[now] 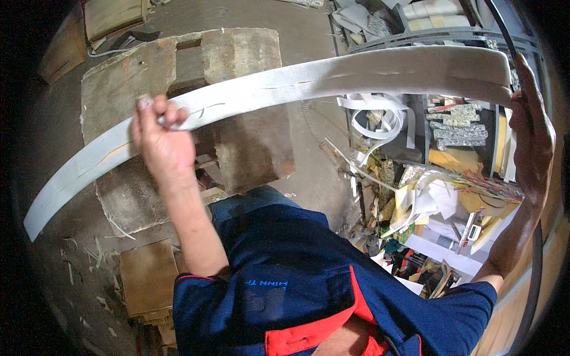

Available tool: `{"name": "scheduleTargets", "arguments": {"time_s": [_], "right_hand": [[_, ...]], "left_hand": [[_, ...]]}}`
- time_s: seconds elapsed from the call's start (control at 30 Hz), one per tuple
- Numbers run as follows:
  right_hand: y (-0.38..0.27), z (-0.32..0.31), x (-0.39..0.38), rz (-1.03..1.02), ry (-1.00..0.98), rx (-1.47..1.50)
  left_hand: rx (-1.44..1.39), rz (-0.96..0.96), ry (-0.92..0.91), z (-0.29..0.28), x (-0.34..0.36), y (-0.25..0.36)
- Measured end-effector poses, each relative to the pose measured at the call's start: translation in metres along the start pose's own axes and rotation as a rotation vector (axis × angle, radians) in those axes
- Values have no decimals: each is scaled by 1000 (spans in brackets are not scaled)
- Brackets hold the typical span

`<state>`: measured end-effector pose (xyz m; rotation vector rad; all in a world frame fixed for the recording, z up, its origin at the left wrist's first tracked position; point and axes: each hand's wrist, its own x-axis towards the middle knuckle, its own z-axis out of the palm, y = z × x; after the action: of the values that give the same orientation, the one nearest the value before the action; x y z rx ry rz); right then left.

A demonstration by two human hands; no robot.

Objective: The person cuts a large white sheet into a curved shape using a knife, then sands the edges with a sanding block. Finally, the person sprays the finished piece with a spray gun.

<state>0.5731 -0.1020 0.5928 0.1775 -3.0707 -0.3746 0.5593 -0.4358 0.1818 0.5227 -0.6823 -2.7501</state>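
A long pale white strip, with a lengthwise crease or slit, spans the view from lower left to upper right. My left hand is closed on it left of the middle, fingertips curled at its surface; a small detail between them is too small to name. My right hand is at the strip’s right end, fingers pressed together and gripping it beside a dark curved edge. Beneath the strip, at left and middle, lies a worn, stained board with a dark opening partly hidden.
Shelving at right holds foam offcuts, curled white strips and cluttered paper-like scraps. Brown cardboard lies at lower left. Wooden panels stand at upper left. Thin scraps and a coiled cord are on the floor.
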Motion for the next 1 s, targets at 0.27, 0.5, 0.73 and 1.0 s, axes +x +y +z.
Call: {"name": "scheduleTargets", "arguments": {"time_s": [0.27, 0.5, 0.73, 1.0], "right_hand": [[-13, 6, 3, 99, 91, 41], [6, -18, -18, 160, 512, 22], [51, 13, -53, 339, 671, 474], [74, 97, -66, 579, 723, 869]], "left_hand": [[942, 217, -121, -2, -33, 23], [1500, 268, -834, 7, -82, -55], [1638, 589, -670, -9, -57, -18], [1769, 725, -845, 21, -23, -57]]}}
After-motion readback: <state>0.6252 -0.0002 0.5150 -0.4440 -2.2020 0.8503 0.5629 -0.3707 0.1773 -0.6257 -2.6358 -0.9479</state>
